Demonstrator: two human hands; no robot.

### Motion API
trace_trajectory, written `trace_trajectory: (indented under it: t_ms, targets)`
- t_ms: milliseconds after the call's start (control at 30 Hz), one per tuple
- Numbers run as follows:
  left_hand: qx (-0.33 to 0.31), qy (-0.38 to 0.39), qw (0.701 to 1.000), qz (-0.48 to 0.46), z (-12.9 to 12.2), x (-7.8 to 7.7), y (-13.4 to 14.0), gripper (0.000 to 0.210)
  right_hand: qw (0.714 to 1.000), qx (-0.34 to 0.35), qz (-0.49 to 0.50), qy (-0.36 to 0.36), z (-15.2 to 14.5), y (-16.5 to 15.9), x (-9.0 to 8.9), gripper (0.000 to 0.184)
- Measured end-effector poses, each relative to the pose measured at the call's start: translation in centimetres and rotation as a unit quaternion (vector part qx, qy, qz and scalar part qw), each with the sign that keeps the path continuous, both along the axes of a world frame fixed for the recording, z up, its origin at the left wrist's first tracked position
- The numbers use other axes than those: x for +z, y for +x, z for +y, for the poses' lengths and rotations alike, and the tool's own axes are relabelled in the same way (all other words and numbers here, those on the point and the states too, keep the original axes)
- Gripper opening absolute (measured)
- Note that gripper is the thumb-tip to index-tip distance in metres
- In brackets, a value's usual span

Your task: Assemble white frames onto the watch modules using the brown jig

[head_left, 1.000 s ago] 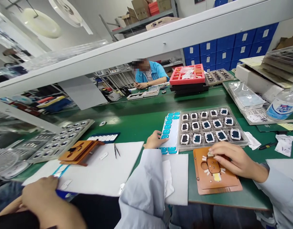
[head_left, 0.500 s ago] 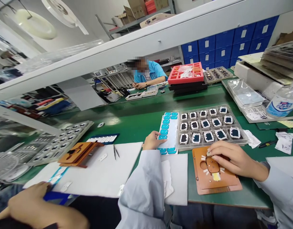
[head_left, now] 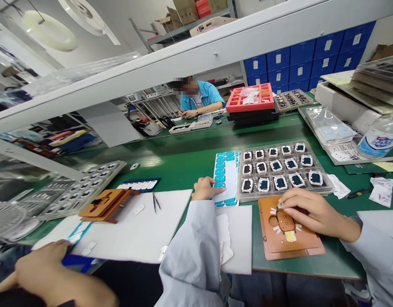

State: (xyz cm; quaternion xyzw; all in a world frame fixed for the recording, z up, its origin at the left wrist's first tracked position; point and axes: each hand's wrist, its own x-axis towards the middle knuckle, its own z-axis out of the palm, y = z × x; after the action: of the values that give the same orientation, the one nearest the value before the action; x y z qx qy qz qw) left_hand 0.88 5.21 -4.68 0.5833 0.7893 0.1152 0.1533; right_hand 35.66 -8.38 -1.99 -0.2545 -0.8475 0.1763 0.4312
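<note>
My left hand (head_left: 205, 189) is closed at the left edge of a white sheet (head_left: 230, 175) with rows of blue adhesive pieces, thumb lying over it. A second sheet with blue pieces shows along its right side. Over an orange-brown fixture plate (head_left: 270, 247), my right hand (head_left: 308, 209) pinches a small pale piece (head_left: 280, 205) at the upper edge of the recess. The plate has a dark rounded recess, white strips and a yellowish patch. Just behind it stands a clear tray (head_left: 241, 197) of white-framed parts with dark faces.
A neighbour's arm (head_left: 52, 273) rests at lower left, beside another brown fixture (head_left: 102, 207) and tweezers (head_left: 156, 202) on a white mat. A person in blue (head_left: 206, 97) sits across the bench. A pump bottle (head_left: 380, 134) and black pen (head_left: 359, 193) are at right.
The top sheet of blue pieces has shifted and tilted left under my left hand, baring more of the sheet beneath. My right hand stays in place on the fixture.
</note>
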Motion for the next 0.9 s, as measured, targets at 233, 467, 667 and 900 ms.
trace_trajectory:
  t_ms: [233,467,667,900]
  targets:
    - [-0.018,0.067,0.996,-0.051,-0.3,-0.1,0.1,0.038,1.000,0.003,0.019,-0.019,0.1,0.1,0.2,0.017]
    - [-0.189,0.262,0.925,-0.201,-1.6,1.4,2.8,0.033,0.998,-0.013,0.049,-0.044,0.2,0.0,0.4,0.014]
    - [-0.408,0.382,0.779,-0.284,-6.1,1.8,8.8,0.016,0.997,-0.047,0.023,-0.048,-0.2,-0.4,0.2,0.011]
    - [-0.565,0.429,0.645,-0.284,-9.4,1.5,12.7,0.039,0.998,-0.064,-0.004,-0.001,-0.5,-0.9,0.4,0.015]
